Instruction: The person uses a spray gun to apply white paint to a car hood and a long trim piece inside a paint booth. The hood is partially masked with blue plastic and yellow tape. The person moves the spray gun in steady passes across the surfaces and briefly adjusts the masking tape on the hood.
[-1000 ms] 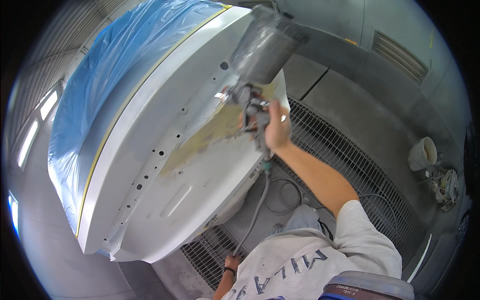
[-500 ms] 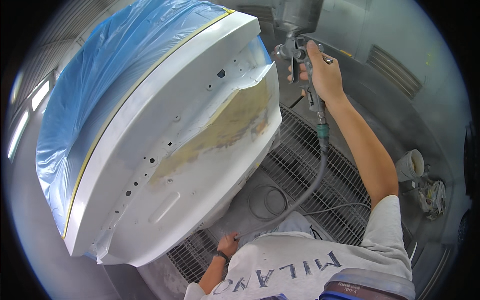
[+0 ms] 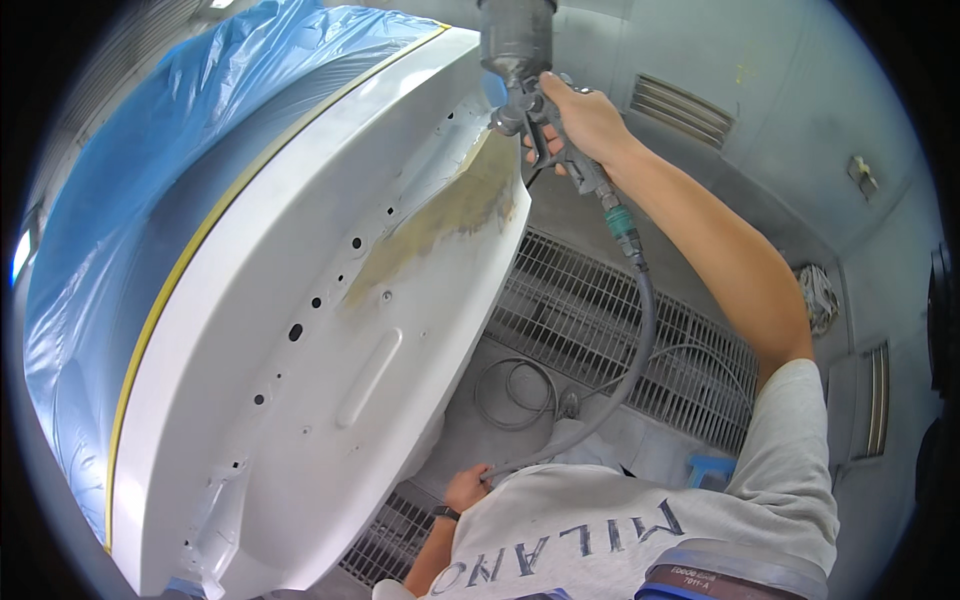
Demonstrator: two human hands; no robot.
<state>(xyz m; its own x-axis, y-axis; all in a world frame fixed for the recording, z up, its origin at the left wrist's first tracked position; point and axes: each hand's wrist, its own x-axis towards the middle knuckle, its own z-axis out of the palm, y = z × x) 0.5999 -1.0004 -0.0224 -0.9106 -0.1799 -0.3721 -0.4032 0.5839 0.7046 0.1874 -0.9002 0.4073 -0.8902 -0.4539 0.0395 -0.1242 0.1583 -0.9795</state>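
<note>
My right hand [image 3: 588,122] is wrapped round the handle of a spray gun [image 3: 545,140], its fingers by the trigger. A dark cup [image 3: 517,35] sits on top of the gun, partly cut off by the upper edge. The nozzle faces left, over the far end of a white car trunk lid [image 3: 300,250]. A rough yellow-brown patch [image 3: 430,228] covers part of that panel near the gun. From the handle's green fitting a grey air hose [image 3: 647,320] curves down to my left hand [image 3: 466,489], which is closed round it near my waist. No spray is visible.
Blue masking film [image 3: 110,290], edged with yellow tape [image 3: 190,265], covers the area left of the panel. Below lie a floor grating [image 3: 590,300] and a coiled hose [image 3: 515,395]. Vents [image 3: 683,110] are set in the grey wall. A respirator part [image 3: 735,572] shows at the lower edge.
My right hand and the spray gun have moved left, and the nozzle now overlaps the panel's far end. The view has shifted, too. My left hand still grips the hose.
</note>
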